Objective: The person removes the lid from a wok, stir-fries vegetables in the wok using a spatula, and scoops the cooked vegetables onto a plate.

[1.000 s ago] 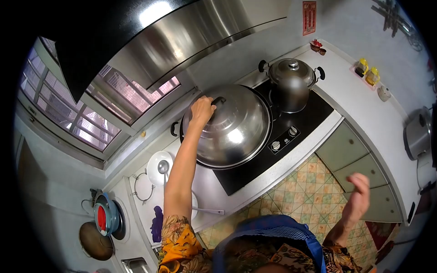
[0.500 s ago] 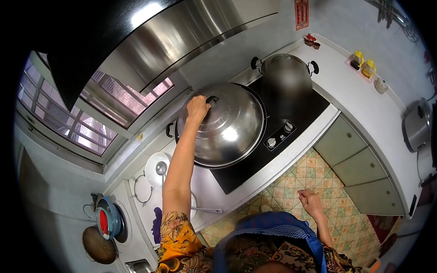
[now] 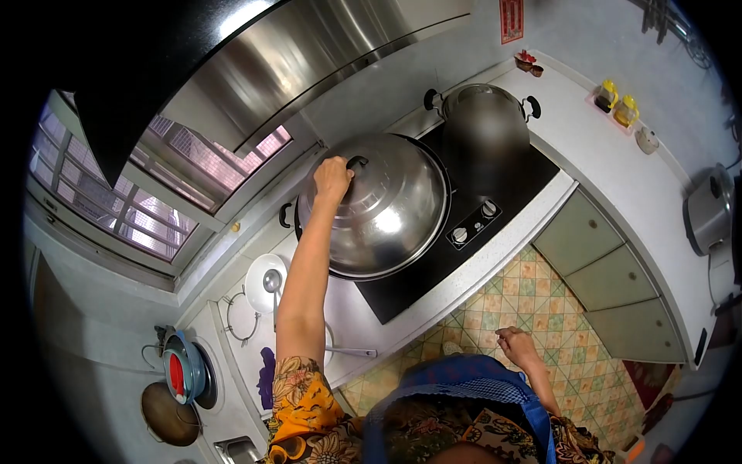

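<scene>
A big domed steel wok lid (image 3: 394, 205) covers the black-handled wok (image 3: 285, 216) on the left side of the stove. My left hand (image 3: 332, 182) is closed around the black handle (image 3: 356, 162) at the lid's top. The wok's contents are hidden beneath the lid. Over the tiled floor, to the right of my body, my right hand (image 3: 519, 346) hangs with nothing in it, its fingers loosely bent and partly apart.
A tall steel pot (image 3: 483, 108) stands on the stove's right (image 3: 533, 174). By my left forearm are a white bowl (image 3: 261, 290) with a ladle (image 3: 272, 281) and a wire ring (image 3: 242, 319). A range hood (image 3: 278, 66) overhangs the back.
My right hand has shifted slightly left. My left hand keeps its grip on the lid handle, and the lid still covers the wok. The view has shifted slightly.
</scene>
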Demonstrator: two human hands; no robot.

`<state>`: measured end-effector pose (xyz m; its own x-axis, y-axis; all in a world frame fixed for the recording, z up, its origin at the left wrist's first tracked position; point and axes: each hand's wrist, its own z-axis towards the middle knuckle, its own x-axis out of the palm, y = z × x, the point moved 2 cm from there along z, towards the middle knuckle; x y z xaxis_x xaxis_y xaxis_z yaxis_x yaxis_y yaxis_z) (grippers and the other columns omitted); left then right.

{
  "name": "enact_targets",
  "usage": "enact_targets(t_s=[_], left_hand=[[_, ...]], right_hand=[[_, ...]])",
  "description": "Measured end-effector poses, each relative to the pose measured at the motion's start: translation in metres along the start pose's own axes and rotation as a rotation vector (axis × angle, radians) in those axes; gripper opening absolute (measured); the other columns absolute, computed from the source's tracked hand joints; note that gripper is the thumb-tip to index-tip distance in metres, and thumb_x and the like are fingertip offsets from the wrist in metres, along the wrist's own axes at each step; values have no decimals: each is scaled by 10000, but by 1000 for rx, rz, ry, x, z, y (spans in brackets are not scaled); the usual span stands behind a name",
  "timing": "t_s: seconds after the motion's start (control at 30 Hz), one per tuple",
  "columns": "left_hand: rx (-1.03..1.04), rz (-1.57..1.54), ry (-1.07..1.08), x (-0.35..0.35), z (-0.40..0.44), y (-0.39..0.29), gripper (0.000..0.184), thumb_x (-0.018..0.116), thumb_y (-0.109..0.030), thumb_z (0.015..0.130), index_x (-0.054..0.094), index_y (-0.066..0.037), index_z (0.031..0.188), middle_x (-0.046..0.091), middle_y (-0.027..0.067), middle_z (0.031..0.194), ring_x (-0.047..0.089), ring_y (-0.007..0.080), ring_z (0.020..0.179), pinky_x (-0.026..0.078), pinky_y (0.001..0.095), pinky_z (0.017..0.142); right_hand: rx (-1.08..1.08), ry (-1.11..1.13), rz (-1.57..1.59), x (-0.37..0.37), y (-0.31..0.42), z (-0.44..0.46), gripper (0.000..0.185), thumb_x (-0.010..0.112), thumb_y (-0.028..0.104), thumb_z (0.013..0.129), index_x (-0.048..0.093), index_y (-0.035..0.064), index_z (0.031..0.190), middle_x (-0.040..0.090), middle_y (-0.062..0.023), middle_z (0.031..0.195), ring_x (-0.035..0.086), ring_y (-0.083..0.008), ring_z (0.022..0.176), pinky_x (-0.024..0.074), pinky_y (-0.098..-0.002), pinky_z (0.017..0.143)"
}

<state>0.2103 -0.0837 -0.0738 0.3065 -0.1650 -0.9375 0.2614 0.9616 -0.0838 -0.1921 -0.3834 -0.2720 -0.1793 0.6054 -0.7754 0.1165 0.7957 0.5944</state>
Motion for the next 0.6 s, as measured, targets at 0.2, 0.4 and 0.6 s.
enact_targets(t_s=[0.2,0.4,0.6], left_hand=[[-13,-5,32,1,3,3,202,678,-163,676,661,-20,817,625,203,802,610,336,806,488,402,693],[11,-26,70,-4,0,-1,190,658,-165,694,651,-10,803,622,195,790,601,350,799,477,410,696],[46,-45,-84,-27,-1,-12,169,616,-149,729,634,-5,815,616,196,821,600,344,799,472,421,694]], right_hand=[[7,33,3,8,-6,2,216,530,182,809,607,81,983,608,-124,921,566,-302,880,427,-403,783],[-11,30,-3,9,-5,3,210,533,171,805,609,81,980,610,-133,918,571,-306,867,438,-406,770],[-64,55,4,8,3,12,220,519,169,808,605,60,978,614,-141,916,573,-308,869,438,-392,782]])
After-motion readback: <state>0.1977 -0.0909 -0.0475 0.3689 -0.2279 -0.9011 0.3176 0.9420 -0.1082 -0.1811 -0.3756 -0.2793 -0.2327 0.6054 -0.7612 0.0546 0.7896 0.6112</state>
